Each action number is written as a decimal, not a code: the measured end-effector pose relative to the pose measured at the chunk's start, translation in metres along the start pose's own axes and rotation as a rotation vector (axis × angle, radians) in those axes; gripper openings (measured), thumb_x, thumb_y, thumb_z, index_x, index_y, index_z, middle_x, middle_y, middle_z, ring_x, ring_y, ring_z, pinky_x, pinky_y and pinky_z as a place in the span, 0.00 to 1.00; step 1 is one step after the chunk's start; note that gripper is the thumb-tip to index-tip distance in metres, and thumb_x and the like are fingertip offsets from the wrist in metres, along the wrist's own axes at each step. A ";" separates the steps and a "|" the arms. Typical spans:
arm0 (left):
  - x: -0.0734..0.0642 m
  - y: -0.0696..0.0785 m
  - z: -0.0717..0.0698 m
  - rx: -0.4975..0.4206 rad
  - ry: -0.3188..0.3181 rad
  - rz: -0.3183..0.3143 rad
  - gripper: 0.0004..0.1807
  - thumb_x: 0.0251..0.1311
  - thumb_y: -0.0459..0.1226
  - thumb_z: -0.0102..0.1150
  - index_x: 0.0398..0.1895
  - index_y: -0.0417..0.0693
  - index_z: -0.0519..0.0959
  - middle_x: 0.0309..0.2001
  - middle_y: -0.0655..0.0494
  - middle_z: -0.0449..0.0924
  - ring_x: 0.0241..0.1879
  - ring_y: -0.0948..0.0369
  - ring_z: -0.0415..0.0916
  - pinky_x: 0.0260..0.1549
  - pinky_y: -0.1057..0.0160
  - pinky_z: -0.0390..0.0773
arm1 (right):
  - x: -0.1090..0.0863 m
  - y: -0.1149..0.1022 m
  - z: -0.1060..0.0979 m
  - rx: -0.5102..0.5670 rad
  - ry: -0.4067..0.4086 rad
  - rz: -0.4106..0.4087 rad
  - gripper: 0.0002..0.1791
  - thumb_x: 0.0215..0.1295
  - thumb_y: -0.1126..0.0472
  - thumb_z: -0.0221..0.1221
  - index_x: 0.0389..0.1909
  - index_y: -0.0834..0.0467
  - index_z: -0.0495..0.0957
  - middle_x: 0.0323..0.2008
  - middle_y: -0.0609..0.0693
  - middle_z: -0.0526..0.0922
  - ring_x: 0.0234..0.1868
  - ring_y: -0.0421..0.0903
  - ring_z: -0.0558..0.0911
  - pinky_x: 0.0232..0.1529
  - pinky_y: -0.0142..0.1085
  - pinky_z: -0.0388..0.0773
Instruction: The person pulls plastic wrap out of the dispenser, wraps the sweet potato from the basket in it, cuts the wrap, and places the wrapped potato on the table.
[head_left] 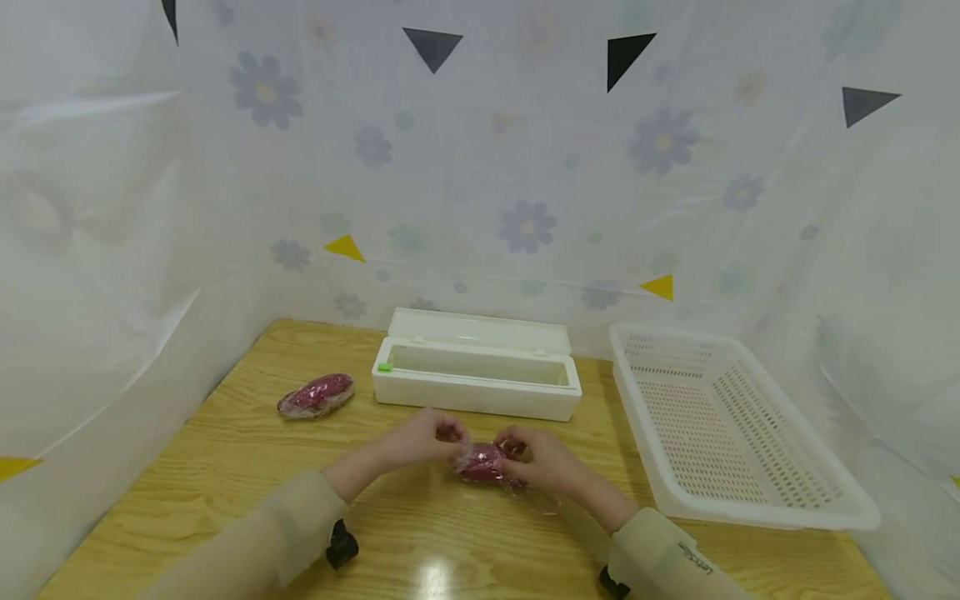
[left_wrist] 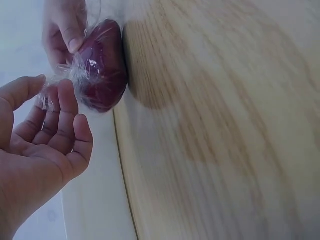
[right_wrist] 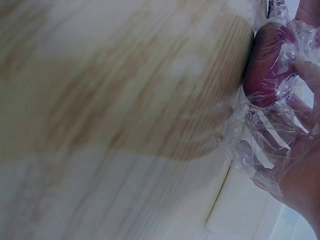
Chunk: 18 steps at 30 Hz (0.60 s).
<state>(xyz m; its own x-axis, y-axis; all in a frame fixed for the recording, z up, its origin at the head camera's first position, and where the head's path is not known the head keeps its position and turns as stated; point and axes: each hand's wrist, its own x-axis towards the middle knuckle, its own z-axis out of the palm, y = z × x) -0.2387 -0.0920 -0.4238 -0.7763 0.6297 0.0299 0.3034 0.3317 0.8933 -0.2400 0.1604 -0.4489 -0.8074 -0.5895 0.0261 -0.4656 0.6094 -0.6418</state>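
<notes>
A purple-red sweet potato (head_left: 480, 463), partly covered in clear cling film (left_wrist: 80, 75), lies on the table between both hands. My left hand (head_left: 426, 438) is at its left end and pinches a gathered bit of the film between thumb and fingers, as the left wrist view shows. From the other side, my right hand (head_left: 546, 463) grips the sweet potato with thumb and fingers. Loose, crumpled film (right_wrist: 270, 135) hangs by the right palm in the right wrist view. A second sweet potato (head_left: 317, 396), wrapped in film, lies at the left of the table.
Behind the hands stands a long white cling film box (head_left: 476, 399), its lid (head_left: 480, 329) raised and a green slider (head_left: 385, 367) at its left end. A white slotted basket (head_left: 645, 450) occupies the right side. Patterned sheeting (head_left: 480, 167) encloses the wooden table (head_left: 225, 500).
</notes>
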 end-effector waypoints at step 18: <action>0.004 -0.017 0.005 -0.056 -0.039 0.064 0.16 0.57 0.22 0.56 0.49 0.36 0.77 0.42 0.46 0.82 0.41 0.59 0.80 0.43 0.67 0.79 | 0.001 0.001 0.000 -0.012 0.012 -0.039 0.14 0.64 0.54 0.60 0.47 0.55 0.77 0.38 0.47 0.82 0.39 0.41 0.80 0.36 0.30 0.78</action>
<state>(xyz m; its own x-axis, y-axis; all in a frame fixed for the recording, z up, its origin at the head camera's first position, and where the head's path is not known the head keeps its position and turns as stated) -0.2439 -0.0912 -0.4409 -0.7339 0.6755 0.0715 0.3196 0.2504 0.9139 -0.2412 0.1607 -0.4499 -0.7927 -0.6067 0.0600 -0.5012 0.5925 -0.6307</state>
